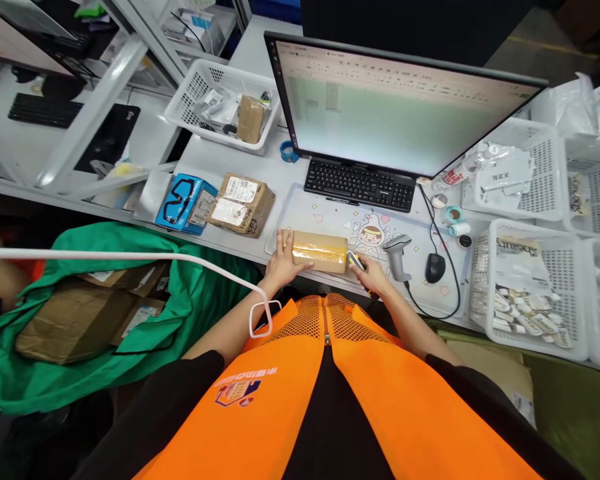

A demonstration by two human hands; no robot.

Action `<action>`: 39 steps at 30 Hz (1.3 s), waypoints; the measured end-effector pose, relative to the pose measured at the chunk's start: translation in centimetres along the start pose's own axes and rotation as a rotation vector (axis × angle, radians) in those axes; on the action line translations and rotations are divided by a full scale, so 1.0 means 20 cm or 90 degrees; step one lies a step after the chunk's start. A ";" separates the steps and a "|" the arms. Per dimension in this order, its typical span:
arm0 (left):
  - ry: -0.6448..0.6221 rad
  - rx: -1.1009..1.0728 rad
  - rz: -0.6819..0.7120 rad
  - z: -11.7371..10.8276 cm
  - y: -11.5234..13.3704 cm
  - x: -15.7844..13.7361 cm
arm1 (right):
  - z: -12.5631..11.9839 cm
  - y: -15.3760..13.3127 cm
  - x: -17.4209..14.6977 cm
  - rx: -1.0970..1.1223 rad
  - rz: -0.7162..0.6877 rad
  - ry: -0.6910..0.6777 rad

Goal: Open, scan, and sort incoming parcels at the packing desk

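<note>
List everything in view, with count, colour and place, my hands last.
taped parcel: 1, brown, front centre
cutter-like tool: 1, grey-black, parcel's right end
monitors: at least 2, black, back and upper left
keyboards: at least 2, black, centre and left
desk mat: 1, pale, centre
scanner: 1, grey, on mat
mouse: 1, black, right of scanner
baskets: at least 5, white, left and right
cardboard box: 1, brown, left of parcel
printed box: 1, blue, left of cardboard box
tape roll: 1, blue, beside keyboard
bag: 1, green, lower left
vest: 1, orange, bottom centre
left hand: 1, bare, on parcel's left
right hand: 1, bare, holding tool
</note>
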State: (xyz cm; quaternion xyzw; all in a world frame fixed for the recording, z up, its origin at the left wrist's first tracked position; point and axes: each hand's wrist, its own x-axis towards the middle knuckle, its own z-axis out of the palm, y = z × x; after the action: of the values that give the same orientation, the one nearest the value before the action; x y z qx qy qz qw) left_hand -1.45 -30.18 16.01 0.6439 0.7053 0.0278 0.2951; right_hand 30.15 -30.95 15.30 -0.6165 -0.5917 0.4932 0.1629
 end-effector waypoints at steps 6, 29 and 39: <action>0.011 -0.074 0.000 0.02 -0.02 0.02 | 0.08 0.02 -0.18 0.042 0.048 -0.041; 0.063 -0.600 -0.106 0.27 -0.22 -0.09 | 0.47 -0.99 0.26 -0.723 -0.188 -0.259; 0.042 -0.468 -0.152 0.09 -0.20 -0.04 | -0.22 -0.41 -0.04 -0.764 0.080 -0.176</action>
State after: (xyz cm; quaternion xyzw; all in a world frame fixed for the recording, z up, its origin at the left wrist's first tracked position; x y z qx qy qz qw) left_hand -4.23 -32.24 13.27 0.4070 0.7276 0.2652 0.4844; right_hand 29.09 -28.07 24.12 -0.5649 -0.7439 0.1584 -0.3199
